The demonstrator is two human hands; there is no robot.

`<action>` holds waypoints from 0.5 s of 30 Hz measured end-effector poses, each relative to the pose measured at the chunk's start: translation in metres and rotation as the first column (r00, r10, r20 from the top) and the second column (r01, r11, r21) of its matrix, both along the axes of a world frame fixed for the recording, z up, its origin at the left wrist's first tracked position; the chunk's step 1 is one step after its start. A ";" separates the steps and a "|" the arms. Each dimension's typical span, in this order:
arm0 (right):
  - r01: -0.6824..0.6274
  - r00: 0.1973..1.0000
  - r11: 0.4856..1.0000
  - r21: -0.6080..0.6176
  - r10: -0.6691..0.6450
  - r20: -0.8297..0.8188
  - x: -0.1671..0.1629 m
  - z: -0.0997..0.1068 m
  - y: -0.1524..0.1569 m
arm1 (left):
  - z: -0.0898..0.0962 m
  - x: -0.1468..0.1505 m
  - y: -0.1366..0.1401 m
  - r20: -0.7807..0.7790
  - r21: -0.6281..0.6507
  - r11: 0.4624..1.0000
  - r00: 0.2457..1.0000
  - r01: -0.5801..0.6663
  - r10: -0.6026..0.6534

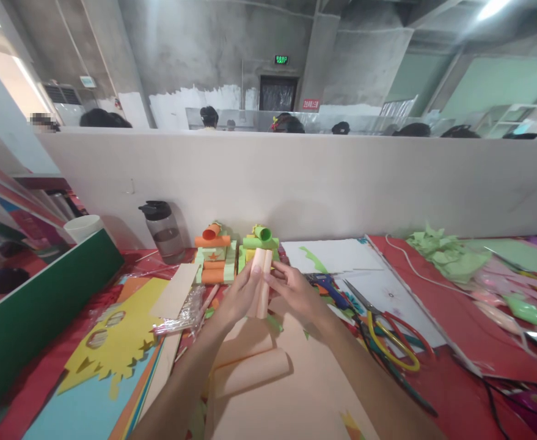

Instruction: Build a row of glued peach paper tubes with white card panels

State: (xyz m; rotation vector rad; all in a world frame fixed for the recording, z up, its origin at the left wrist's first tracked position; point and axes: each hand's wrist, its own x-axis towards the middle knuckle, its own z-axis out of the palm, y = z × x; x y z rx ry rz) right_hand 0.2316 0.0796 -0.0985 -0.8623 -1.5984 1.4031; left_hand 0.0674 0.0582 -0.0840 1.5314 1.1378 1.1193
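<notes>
A peach paper piece, folded or rolled into narrow upright sides, is held between both hands above the table. My left hand closes on its left side, thumb along the front. My right hand grips the right side with thumb and fingers. Below them lies a rolled peach paper tube on peach sheets. Just behind the hands stand two paper models built from tubes, an orange one and a green one, the latter partly hidden by the held paper.
Scissors and a blue glue gun lie to the right. Yellow cut paper covers coloured sheets at left, beside a green board. A water bottle stands against the white partition. Several people's heads show beyond it.
</notes>
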 end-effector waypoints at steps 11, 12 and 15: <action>0.101 0.979 0.995 -0.024 -0.095 0.182 0.001 -0.013 0.003 | -0.022 -0.048 0.027 -0.371 -0.055 0.998 0.928 0.013 -0.033; 0.124 0.970 0.992 -0.029 -0.115 0.213 0.001 -0.014 0.003 | -0.022 -0.054 0.026 -0.424 -0.068 0.998 0.905 -0.014 -0.017; 0.185 0.941 0.982 -0.041 -0.165 0.297 0.003 -0.012 -0.001 | -0.021 -0.067 0.022 -0.548 -0.113 0.991 0.836 -0.072 -0.002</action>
